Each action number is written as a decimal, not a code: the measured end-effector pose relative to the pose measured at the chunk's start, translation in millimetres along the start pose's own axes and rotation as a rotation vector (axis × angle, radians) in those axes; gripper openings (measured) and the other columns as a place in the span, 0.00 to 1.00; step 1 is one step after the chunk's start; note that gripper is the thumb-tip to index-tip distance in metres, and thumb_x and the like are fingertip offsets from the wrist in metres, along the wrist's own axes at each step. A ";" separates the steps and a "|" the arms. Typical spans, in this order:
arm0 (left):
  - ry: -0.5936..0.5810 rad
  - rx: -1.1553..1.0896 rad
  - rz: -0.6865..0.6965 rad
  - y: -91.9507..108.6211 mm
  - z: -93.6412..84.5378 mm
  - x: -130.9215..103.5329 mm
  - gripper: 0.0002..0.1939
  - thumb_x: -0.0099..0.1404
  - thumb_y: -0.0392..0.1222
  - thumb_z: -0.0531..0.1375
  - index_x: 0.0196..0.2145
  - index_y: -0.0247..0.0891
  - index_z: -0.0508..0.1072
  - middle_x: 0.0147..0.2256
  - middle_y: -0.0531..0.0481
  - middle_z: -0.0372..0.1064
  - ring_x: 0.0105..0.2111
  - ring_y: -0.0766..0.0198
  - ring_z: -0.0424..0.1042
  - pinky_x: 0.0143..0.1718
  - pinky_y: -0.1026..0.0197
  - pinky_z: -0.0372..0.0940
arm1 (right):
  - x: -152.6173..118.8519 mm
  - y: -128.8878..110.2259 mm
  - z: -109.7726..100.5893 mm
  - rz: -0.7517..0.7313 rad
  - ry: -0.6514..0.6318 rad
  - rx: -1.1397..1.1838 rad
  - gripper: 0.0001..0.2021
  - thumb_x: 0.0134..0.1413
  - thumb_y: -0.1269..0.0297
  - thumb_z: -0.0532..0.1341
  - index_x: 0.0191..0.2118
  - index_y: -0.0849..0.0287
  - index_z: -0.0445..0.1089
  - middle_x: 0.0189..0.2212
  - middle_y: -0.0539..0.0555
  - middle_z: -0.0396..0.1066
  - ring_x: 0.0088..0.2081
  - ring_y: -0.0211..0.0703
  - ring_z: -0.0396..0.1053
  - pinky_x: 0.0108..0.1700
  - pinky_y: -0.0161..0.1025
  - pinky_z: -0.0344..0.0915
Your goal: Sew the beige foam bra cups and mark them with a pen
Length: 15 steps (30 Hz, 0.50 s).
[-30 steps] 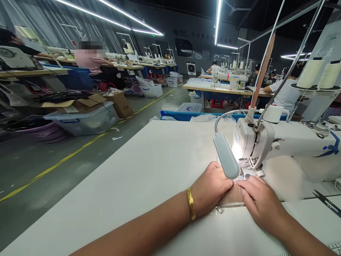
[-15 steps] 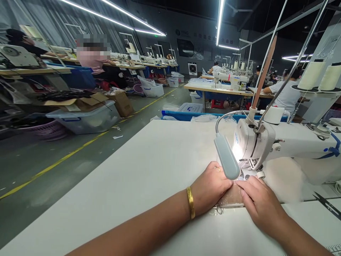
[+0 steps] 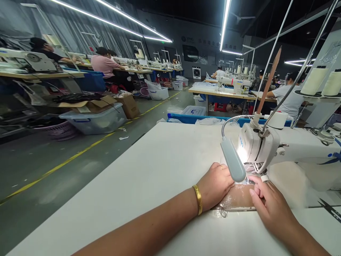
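Observation:
A piece of sheer, shiny beige fabric (image 3: 239, 197) lies under the needle area of a white sewing machine (image 3: 249, 142). My left hand (image 3: 217, 185), with a gold bangle at the wrist, is closed on the fabric's left side, its fingertips partly hidden behind a grey lamp (image 3: 233, 160). At the fabric's right edge is my right hand (image 3: 269, 199). Its index finger points towards the presser foot (image 3: 257, 167), the thumb stands apart from it, and the other fingers are curled. Nothing shows between that thumb and finger.
Black thread snips (image 3: 330, 209) lie at the right. The white table (image 3: 138, 185) extends left and forward. Thread cones (image 3: 314, 81) stand behind the machine. Beyond the table are plastic bins (image 3: 97, 119), a cardboard box (image 3: 89, 105) and co-workers at other machines.
My right hand has moved right and its fingers have come off the fabric's middle, baring more of it. My left hand stays on the fabric. The view has shifted slightly.

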<state>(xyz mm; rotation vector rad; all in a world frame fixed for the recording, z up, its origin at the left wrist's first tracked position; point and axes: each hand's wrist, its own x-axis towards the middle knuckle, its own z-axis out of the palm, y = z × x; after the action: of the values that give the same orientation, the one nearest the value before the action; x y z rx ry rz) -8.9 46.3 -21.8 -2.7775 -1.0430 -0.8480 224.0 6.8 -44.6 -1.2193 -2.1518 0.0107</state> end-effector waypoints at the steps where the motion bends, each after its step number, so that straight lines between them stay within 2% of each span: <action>1: -0.011 0.016 -0.016 -0.9 -0.8 -0.3 0.09 0.73 0.36 0.55 0.38 0.40 0.75 0.39 0.48 0.74 0.41 0.56 0.72 0.46 0.53 0.65 | -1.6 1.4 0.3 -0.002 0.007 -0.003 0.15 0.72 0.64 0.50 0.60 0.51 0.62 0.29 0.50 0.68 0.32 0.49 0.71 0.34 0.44 0.70; 3: -0.042 0.056 -0.078 -3.4 -1.7 -0.9 0.05 0.71 0.40 0.59 0.40 0.39 0.75 0.43 0.45 0.74 0.45 0.52 0.71 0.47 0.51 0.65 | -4.2 4.8 0.7 -0.020 0.010 -0.007 0.14 0.72 0.64 0.51 0.58 0.50 0.64 0.28 0.49 0.67 0.31 0.49 0.71 0.32 0.43 0.70; 6: -0.084 0.085 -0.205 -9.3 0.1 -1.9 0.10 0.69 0.48 0.63 0.39 0.38 0.74 0.44 0.42 0.73 0.46 0.47 0.71 0.48 0.46 0.65 | -6.3 8.9 0.6 -0.035 -0.004 0.002 0.13 0.71 0.64 0.52 0.56 0.51 0.66 0.27 0.49 0.67 0.29 0.48 0.71 0.29 0.41 0.69; 9: -0.078 0.090 -0.248 -15.8 2.7 -3.9 0.15 0.68 0.54 0.64 0.40 0.38 0.75 0.47 0.39 0.73 0.52 0.42 0.69 0.53 0.40 0.63 | -6.2 7.6 0.8 -0.045 -0.036 0.020 0.10 0.71 0.64 0.53 0.52 0.51 0.68 0.29 0.50 0.68 0.30 0.47 0.70 0.28 0.41 0.69; 12: -0.037 0.107 -0.208 -18.6 1.4 -7.5 0.14 0.68 0.52 0.65 0.42 0.38 0.76 0.51 0.37 0.72 0.58 0.40 0.65 0.56 0.37 0.60 | -7.6 -1.8 0.9 -0.108 -0.049 0.025 0.10 0.71 0.68 0.51 0.49 0.52 0.69 0.34 0.53 0.71 0.35 0.48 0.70 0.35 0.43 0.70; 15: 0.040 0.143 -0.129 -18.3 -1.4 -12.6 0.07 0.69 0.45 0.63 0.38 0.38 0.75 0.45 0.39 0.74 0.54 0.42 0.68 0.54 0.40 0.62 | -13.4 -17.0 -2.7 -0.210 -0.048 -0.009 0.11 0.69 0.73 0.51 0.46 0.54 0.68 0.34 0.53 0.70 0.37 0.48 0.68 0.38 0.45 0.68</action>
<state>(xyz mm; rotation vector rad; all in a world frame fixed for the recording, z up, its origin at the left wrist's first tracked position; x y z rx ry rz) -28.7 52.5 -29.6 -2.5896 -1.2350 -0.8043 217.2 -13.9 -44.4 -1.0020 -2.3145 -0.0608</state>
